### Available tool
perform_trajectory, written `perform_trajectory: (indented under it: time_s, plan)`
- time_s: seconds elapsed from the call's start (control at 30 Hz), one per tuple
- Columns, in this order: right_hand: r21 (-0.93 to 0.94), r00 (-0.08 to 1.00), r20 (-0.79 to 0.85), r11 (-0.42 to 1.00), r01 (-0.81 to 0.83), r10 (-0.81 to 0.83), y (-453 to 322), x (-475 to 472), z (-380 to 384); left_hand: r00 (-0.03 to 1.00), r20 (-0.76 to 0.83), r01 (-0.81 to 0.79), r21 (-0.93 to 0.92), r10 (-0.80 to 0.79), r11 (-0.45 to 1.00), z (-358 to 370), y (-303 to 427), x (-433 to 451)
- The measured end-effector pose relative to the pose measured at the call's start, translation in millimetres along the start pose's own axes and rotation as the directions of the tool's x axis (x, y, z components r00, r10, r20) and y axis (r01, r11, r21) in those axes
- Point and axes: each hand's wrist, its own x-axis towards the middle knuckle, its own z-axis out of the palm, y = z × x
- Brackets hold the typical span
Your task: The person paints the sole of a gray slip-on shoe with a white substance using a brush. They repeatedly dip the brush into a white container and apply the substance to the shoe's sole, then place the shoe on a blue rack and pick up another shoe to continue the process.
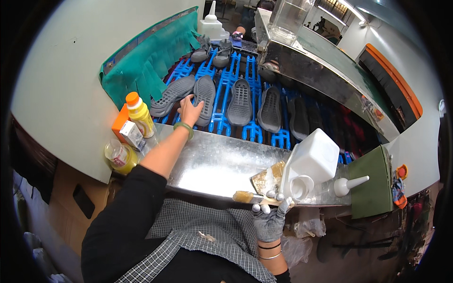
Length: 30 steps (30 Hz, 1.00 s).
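Observation:
My left hand [190,110], bare with a green bangle at the wrist, reaches over the blue conveyor rack [222,106]. Its spread fingers are at a grey shoe sole [204,95]; whether they touch it, I cannot tell. Another grey sole [173,94] lies slanted just left of it. To the right lie more grey soles, among them one with rows of holes [240,102] and one beside it [270,109]. My right hand [269,219], in a grey glove with whitish fingertips, is closed around the handle of a brush [244,197], whose bristles point left.
On the metal ledge [208,159] stand a yellow bottle with orange cap [141,115], a small box [131,135] and a jar of yellow liquid [122,157]. A tilted white plastic container [313,155] and a nozzle [348,185] are at right. Grey shoes [223,53] and another person's hand [238,34] are beyond.

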Motion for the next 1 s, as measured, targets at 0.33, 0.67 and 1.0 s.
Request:
perform_trajectory:
  time_s: [0.33, 0.67, 1.0]
  plan:
    - [-0.262, 0.938, -0.117, 0.921, 0.289, -0.327, -54, -17, 10, 0.622, 0.709, 0.731, -0.377, -0.33, 0.568, 3, -2, 42]
    - [-0.956, 0.767, 0.211, -0.291, 0.034, -0.606, -158, 6, -44, 0.417, 0.851, 0.887, -0.305, 0.319, -0.345, -119, 42, -237]
    - [-0.993, 0.843, 0.062, 0.056, 0.108, -0.534, -155, 17, -36, 0.353, 0.845, 0.792, -0.042, 0.401, -0.609, -138, 51, -308]
